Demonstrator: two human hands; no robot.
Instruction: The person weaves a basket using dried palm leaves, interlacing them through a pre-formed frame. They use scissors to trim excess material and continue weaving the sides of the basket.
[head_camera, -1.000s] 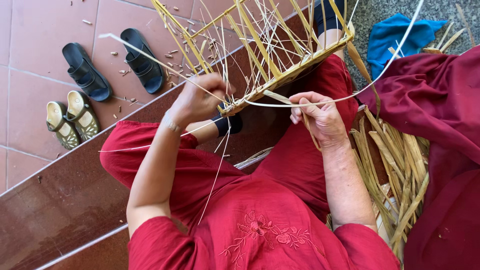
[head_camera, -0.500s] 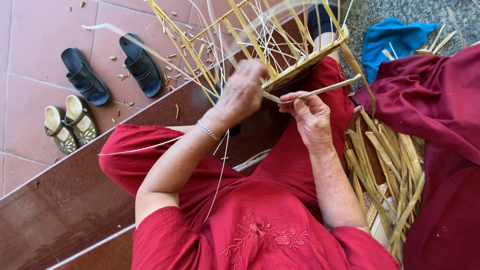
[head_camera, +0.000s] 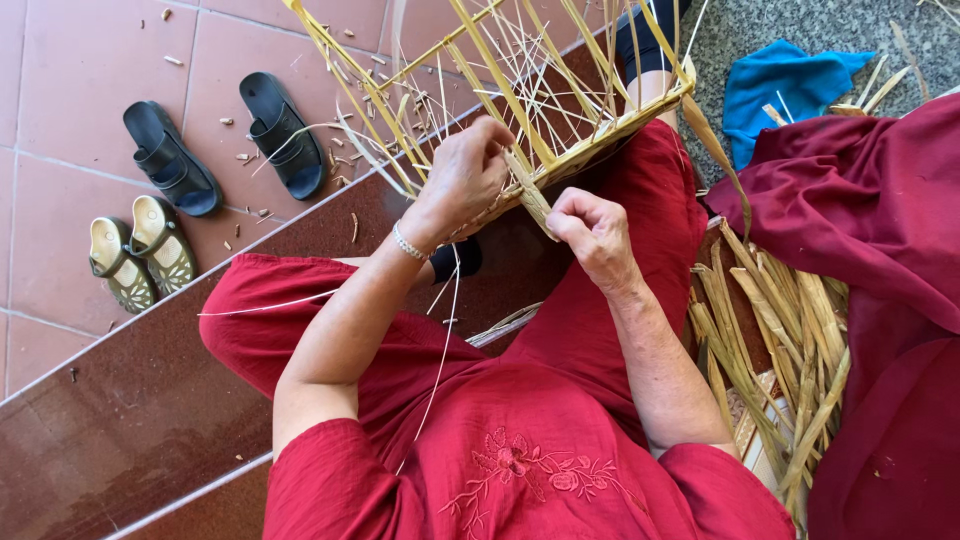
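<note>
A half-woven basket frame (head_camera: 560, 110) of yellow cane stakes rests on my lap, its woven rim running from the upper right down toward my hands. My left hand (head_camera: 462, 178) grips the rim and stakes from the left, fingers curled over them. My right hand (head_camera: 592, 232) pinches a flat pale strip (head_camera: 530, 195) just below the rim, close beside the left hand. Thin loose strands (head_camera: 445, 330) hang down across my red clothes.
A heap of flat cane strips (head_camera: 775, 340) lies at my right side. Dark red cloth (head_camera: 870, 210) and a blue cloth (head_camera: 785, 85) are at the right. Black sandals (head_camera: 225, 140) and olive shoes (head_camera: 130, 250) sit on the tiled floor beyond a brown step (head_camera: 130, 400).
My left hand has moved right and up onto the basket rim. My right hand has drawn in close to it, pulling the flat strip short against the rim.
</note>
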